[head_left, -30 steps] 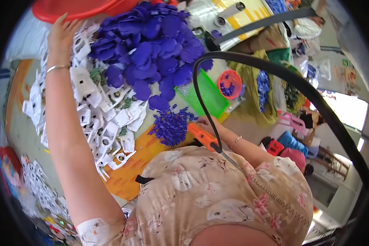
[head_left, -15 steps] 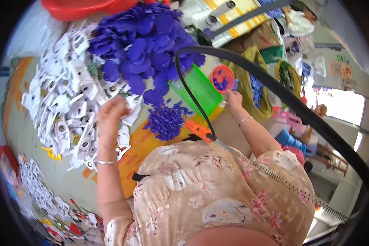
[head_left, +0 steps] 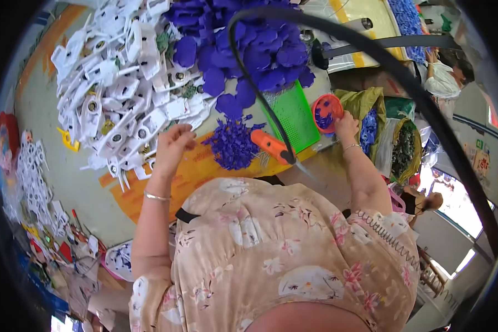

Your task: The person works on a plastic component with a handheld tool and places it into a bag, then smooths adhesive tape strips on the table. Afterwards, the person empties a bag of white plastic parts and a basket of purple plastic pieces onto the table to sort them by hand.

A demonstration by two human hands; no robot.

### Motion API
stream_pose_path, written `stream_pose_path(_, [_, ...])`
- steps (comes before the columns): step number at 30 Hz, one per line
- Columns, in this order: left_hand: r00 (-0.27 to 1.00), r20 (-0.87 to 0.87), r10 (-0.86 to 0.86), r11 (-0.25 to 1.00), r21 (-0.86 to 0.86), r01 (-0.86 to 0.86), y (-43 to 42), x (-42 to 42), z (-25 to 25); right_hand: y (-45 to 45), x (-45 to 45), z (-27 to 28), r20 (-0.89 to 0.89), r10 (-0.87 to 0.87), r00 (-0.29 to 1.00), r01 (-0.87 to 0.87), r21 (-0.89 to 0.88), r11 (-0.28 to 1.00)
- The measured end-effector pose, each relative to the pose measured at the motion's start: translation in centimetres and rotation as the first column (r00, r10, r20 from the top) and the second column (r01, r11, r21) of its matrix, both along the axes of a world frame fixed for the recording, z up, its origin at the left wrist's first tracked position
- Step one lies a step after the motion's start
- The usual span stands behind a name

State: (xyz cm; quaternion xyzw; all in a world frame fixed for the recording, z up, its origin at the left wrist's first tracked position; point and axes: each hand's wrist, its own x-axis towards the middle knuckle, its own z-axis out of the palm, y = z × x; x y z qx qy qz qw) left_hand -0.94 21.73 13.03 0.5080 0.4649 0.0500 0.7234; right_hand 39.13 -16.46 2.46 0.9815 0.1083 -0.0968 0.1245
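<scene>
My left hand [head_left: 174,145] hovers with loosely bent, parted fingers at the near edge of a heap of white plastic parts [head_left: 116,94], holding nothing I can see. My right hand [head_left: 346,126] grips the rim of a small red basket [head_left: 322,106] with purple pieces inside. Beside that basket lies a green perforated tray [head_left: 294,119]. An orange-handled tool [head_left: 272,147] hangs near a pile of small purple pieces [head_left: 231,143]. Large purple rounded pieces [head_left: 260,52] are heaped behind them.
A thick black cable [head_left: 371,50] arches across the view. Sacks [head_left: 406,149] stand at the right, with a co-worker [head_left: 442,77] beyond. More white parts [head_left: 36,177] lie at the far left. A yellow piece [head_left: 67,139] sits beside the white heap.
My left hand has come back from the red basin at the far left to near my body. My right hand has left the orange tool and moved right to the small red basket.
</scene>
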Motion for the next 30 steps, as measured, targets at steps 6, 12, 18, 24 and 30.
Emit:
stream_pose_path(6, [0.998,0.067,-0.002,0.994,0.107,-0.005,0.5,0.8,-1.4,1.3,1.9,1.0,-0.148,-0.089,0.985,0.097,0.046,0.994])
stream_pose_path(12, [0.982,0.133,0.134,0.991,-0.028,-0.132,-0.8,0.4,-1.4,0.8,3.7,-0.1,-0.099,-0.074,0.992,0.098,0.269,0.958])
stream_pose_path(18, [0.995,0.084,0.059,0.998,0.006,-0.060,-0.2,-0.8,-3.8,-0.5,5.0,1.8,-0.042,0.032,0.999,-0.005,0.518,0.856])
stream_pose_path(24, [0.998,0.051,-0.042,0.997,0.063,0.039,4.2,2.7,0.2,-0.2,2.8,2.9,-0.121,-0.009,0.993,0.109,0.850,0.516])
stream_pose_path(30, [0.956,0.294,0.021,0.968,0.235,-0.093,13.1,12.8,5.4,5.9,-4.2,6.5,-0.696,0.110,0.709,0.701,0.713,-0.015])
